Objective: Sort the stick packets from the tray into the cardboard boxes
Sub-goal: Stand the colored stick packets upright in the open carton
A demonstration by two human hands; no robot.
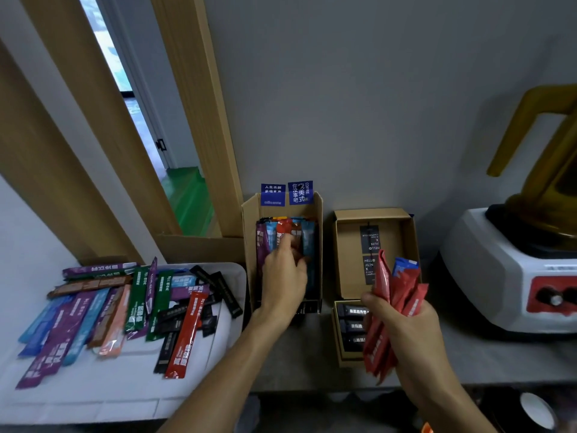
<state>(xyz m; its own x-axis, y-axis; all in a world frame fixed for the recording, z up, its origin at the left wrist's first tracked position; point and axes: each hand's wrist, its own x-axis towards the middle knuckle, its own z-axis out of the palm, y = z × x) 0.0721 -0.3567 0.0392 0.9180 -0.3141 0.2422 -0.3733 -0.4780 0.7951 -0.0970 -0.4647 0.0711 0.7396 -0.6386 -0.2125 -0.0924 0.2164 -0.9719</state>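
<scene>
A white tray at the left holds several stick packets in purple, blue, green, black, orange and red. A tall cardboard box stands against the wall with several upright coloured packets inside. My left hand reaches into that box and pinches a red packet among them. To the right lies a flat cardboard box with black packets in its near compartment. My right hand grips a bunch of red packets over that flat box.
A white blender base with a yellow jug stands at the right on the grey counter. Two blue packets lean on the wall behind the tall box. A wooden door frame rises at the left.
</scene>
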